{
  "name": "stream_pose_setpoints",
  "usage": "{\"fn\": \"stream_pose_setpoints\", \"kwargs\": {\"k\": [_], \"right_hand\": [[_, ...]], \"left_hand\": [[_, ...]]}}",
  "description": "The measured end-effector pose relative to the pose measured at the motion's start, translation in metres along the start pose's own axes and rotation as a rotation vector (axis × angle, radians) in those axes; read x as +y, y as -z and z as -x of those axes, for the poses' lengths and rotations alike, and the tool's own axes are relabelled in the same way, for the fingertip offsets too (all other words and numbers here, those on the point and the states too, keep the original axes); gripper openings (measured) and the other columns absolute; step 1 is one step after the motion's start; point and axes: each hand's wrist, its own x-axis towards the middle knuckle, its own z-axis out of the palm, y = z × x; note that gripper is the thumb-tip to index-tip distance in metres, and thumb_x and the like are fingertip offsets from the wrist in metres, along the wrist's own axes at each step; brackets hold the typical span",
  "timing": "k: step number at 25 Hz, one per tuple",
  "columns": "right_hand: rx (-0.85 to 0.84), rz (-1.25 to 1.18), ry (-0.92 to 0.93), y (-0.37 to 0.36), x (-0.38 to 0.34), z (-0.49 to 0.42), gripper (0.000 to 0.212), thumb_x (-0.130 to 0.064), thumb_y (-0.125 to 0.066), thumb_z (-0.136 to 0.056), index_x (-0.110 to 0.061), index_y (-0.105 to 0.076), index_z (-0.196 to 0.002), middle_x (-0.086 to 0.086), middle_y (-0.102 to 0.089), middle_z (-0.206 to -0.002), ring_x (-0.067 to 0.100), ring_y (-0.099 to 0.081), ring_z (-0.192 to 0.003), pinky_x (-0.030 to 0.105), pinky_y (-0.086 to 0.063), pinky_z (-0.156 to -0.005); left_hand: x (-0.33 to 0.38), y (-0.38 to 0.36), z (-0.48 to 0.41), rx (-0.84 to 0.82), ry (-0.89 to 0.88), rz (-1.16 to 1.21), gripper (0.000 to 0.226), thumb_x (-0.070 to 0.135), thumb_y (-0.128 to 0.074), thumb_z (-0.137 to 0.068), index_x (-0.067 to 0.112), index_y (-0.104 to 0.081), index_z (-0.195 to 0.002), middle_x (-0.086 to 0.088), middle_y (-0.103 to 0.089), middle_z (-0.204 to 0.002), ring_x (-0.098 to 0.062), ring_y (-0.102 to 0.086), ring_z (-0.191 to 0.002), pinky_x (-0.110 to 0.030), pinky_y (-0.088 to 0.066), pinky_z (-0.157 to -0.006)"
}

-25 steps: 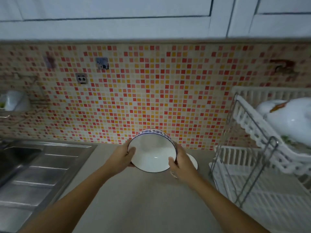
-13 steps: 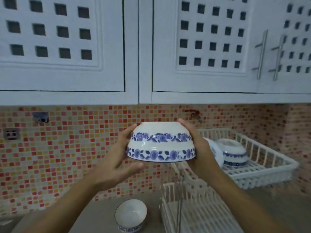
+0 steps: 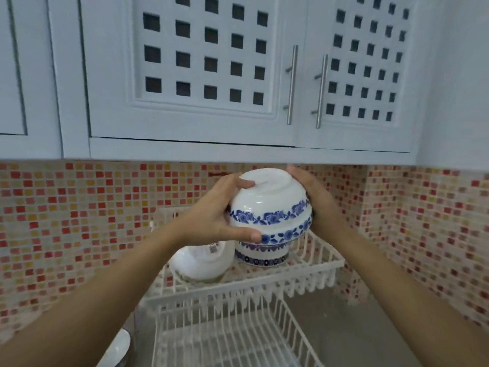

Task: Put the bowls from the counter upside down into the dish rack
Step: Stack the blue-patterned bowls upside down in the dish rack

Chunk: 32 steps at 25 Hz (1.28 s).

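A white bowl with blue flower bands (image 3: 267,205) is held upside down between my left hand (image 3: 211,213) and my right hand (image 3: 309,192). It hovers just over another blue-patterned bowl (image 3: 260,254) that stands inverted on the upper tier of the white dish rack (image 3: 317,268). A plain white bowl (image 3: 198,263) lies tilted on the same tier, to the left. One more bowl (image 3: 117,347) stands on the counter at the lower left, partly behind my left forearm.
The rack's lower tier (image 3: 225,337) has bare wires. White wall cabinets (image 3: 201,75) with metal handles hang close above the held bowl. Mosaic tile backsplash (image 3: 53,221) runs behind and meets a corner wall on the right.
Both hands lifted the bowl off the counter, turned it upside down and carried it right to above the rack's upper tier. My view swung up and right.
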Motion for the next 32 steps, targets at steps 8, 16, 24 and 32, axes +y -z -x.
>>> {"fn": "stream_pose_setpoints", "kwargs": {"k": [8, 16, 24, 32], "right_hand": [[-0.494, 0.222, 0.019, 0.042, 0.1, -0.022, 0.128, -0.046, -0.083, -0.06, -0.032, 0.01, -0.148, -0.007, -0.012, -0.157, 0.013, -0.024, -0.14, 0.037, -0.028, -0.115], [-0.664, 0.124, 0.028, 0.004, 0.143, -0.042, 0.111, -0.049, -0.083, -0.06, -0.043, -0.008, -0.143, -0.008, -0.03, -0.149, 0.012, -0.038, -0.129, 0.033, -0.037, -0.108], [-0.75, 0.263, 0.012, -0.016, 0.165, -0.061, 0.113, -0.06, -0.081, -0.052, -0.039, -0.016, -0.141, -0.006, -0.048, -0.137, 0.017, -0.051, -0.118, 0.041, -0.047, -0.1], [-0.805, 0.262, -0.026, -0.021, 0.167, -0.07, 0.115, -0.056, -0.084, -0.048, -0.036, -0.021, -0.141, -0.006, -0.051, -0.136, 0.018, -0.052, -0.117, 0.042, -0.046, -0.101]], "left_hand": [[-0.005, -0.09, -0.072, 0.035, 0.223, -0.246, 0.09, 0.057, -0.078, -0.061, 0.03, -0.029, -0.131, 0.006, -0.018, -0.144, -0.012, -0.036, -0.113, -0.025, -0.037, -0.095], [-0.032, -0.123, -0.083, -0.095, 0.52, -0.308, 0.091, 0.053, -0.077, -0.064, 0.026, -0.025, -0.133, -0.001, -0.022, -0.139, -0.025, -0.045, -0.117, -0.031, -0.042, -0.095], [-0.052, -0.14, -0.092, -0.182, 0.651, -0.354, 0.094, 0.049, -0.077, -0.067, 0.018, -0.02, -0.135, -0.006, -0.025, -0.138, -0.028, -0.039, -0.124, -0.037, -0.04, -0.101], [-0.056, -0.139, -0.096, -0.248, 0.72, -0.358, 0.094, 0.05, -0.076, -0.067, 0.021, -0.018, -0.135, -0.008, -0.024, -0.141, -0.031, -0.039, -0.126, -0.042, -0.044, -0.101]]}}
